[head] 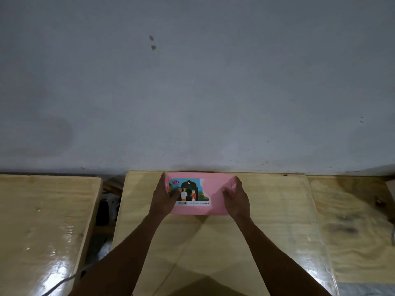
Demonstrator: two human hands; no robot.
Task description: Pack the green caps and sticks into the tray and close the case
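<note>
While shut, pink case [215, 201] hides its contents.

pink case [215, 189], torn sticker [190, 192] with barcode, print reading "5 pcs Mix"

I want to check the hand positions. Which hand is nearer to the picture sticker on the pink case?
The left hand is nearer: it overlaps the sticker at its left edge. The right hand holds the right end of the pink case, apart from the sticker.

One pink case [213, 201], one label [192, 192], two hands, three wooden tabletops
</note>
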